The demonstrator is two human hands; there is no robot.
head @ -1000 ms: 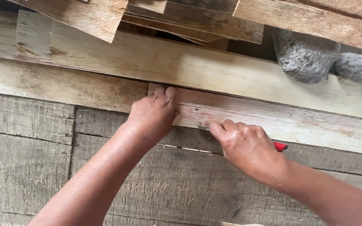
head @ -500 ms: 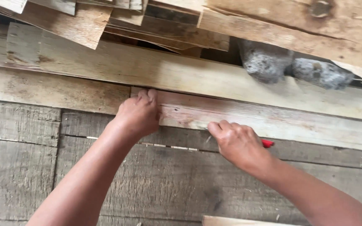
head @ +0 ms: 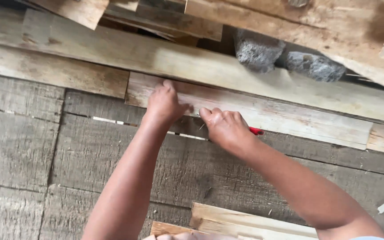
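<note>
At the far left we see weathered grey planks [head: 18, 146] making up the bench surface, with narrow gaps between them, and above them a long pale board [head: 54, 75] lying crosswise. Moving right, our left hand [head: 164, 103] lies palm down on the near end of a shorter, lighter plank [head: 290, 116], fingers curled over its upper face and pressing it flat; it grips nothing, it only pins the wood. Just beside it, nearly touching, our right hand [head: 227, 126] is closed into a loose fist around a slim red tool [head: 256, 130], of which only the butt end shows behind the knuckles; we cannot tell whether it is a pencil or a small blade, and its working tip is hidden under the thumb at the plank's lower edge. We judge the step in hand to be marking or scoring the plank close to its left end, with the left hand steadying it. The next move, as we read it, calls for keeping the plank from shifting on the bench and drawing the tool along a steady line while the holding fingers stay out of its path. Further right the plank runs on toward a ragged end, two grey stones [head: 258, 51] sit wedged beneath stacked lumber [head: 290, 20] at the top, and pale offcuts [head: 245, 222] lie at the bottom edge.
</note>
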